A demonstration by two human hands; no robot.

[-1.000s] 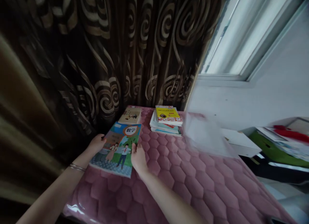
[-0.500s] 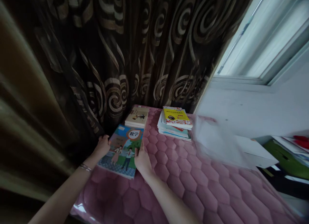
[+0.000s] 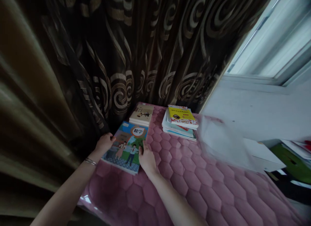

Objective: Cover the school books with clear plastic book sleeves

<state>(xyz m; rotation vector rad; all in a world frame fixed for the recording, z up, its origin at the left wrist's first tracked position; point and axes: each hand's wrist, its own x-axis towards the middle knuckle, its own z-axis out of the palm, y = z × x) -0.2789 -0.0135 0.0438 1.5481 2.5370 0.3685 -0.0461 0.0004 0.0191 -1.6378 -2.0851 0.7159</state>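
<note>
Now bracketing a blue, illustrated paperback [image 3: 128, 149] between left hand [image 3: 105, 143] and right hand [image 3: 147, 158], clamped or merely touching hard to tell, not yet let go, just before beige-covered books [image 3: 142, 113] already laid on pink, hexagon-padded fabric [image 3: 196, 187].

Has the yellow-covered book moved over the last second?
No. Judged against the curtain behind, the yellow-covered book lies in the same place on its stack; only the view shifted.

Blue book [image 3: 128, 150] is touched at its left edge by the left hand [image 3: 105, 143], at its right by the right hand [image 3: 147, 158]. Tan books [image 3: 142, 114] are seen just beyond; yellow-topped pile [image 3: 181, 115] is set apart, rightward, on pink padding [image 3: 184, 177].
</note>
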